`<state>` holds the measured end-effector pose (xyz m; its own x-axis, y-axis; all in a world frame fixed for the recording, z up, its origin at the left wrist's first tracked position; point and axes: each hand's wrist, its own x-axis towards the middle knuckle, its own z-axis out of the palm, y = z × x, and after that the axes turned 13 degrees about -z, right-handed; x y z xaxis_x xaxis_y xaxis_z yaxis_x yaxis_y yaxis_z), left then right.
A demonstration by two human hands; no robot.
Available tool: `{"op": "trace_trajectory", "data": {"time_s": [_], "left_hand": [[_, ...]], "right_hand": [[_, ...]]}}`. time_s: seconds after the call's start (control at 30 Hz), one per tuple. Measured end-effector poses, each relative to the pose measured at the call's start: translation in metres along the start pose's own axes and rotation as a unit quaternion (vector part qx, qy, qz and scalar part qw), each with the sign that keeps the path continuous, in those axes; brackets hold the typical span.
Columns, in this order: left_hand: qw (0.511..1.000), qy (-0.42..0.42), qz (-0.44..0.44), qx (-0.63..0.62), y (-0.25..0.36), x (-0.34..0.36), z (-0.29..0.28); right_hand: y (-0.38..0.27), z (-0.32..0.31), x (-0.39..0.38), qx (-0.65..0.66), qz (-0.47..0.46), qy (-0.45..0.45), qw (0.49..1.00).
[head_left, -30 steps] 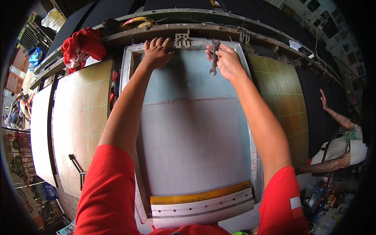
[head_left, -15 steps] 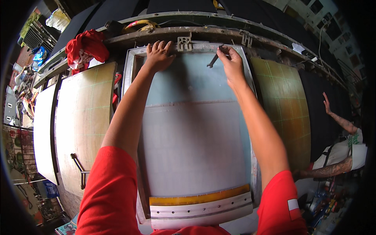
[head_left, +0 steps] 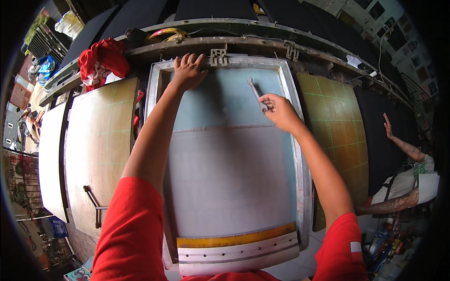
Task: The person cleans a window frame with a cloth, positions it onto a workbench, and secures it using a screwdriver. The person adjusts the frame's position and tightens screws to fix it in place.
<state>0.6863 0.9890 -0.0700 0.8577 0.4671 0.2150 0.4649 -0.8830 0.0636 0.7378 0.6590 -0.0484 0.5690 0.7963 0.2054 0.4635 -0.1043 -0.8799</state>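
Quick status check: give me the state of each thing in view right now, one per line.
Left hand: flat, fingers on the frame's far edge.
Right hand: closed on the wrench, over the mesh.
Wrench: held at one end, other end pointing away, open jaw free.
Screen frame: lying flat, far edge at the clamp.
Clamp: on the rail, at the frame's far edge.
Squeegee: lying across the near end.
Red cloth: bunched on the rail.

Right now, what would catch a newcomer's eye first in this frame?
The big metal-framed screen fills the centre. The left hand presses on its far edge, while the right hand holds a wrench over the mesh. A red cloth lies bunched at upper left, and another person's arm reaches in at right.
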Motion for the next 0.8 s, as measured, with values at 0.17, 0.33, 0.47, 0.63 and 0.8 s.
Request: {"op": "trace_trajectory", "data": {"time_s": [0.17,0.33,0.47,0.63,0.8], "left_hand": [[1.0,-0.003,-0.002,0.005,0.0,-0.003,-0.005],[1.0,0.001,0.009,-0.006,0.001,0.001,-0.002],[1.0,0.019,0.014,-0.015,-0.005,0.0,0.002],[0.999,0.027,0.017,-0.023,-0.004,0.0,0.003],[0.999,0.024,0.018,-0.015,-0.002,-0.001,-0.002]], "right_hand": [[-0.01,0.001,0.015,0.06,0.104,0.027,0.992],[0.011,0.004,0.028,-0.083,0.106,0.086,0.987],[-0.003,0.02,0.047,-0.269,0.045,0.099,0.957],[-0.022,0.05,0.072,-0.354,-0.045,0.078,0.931],[-0.033,0.071,0.096,-0.353,-0.015,0.052,0.934]]}}
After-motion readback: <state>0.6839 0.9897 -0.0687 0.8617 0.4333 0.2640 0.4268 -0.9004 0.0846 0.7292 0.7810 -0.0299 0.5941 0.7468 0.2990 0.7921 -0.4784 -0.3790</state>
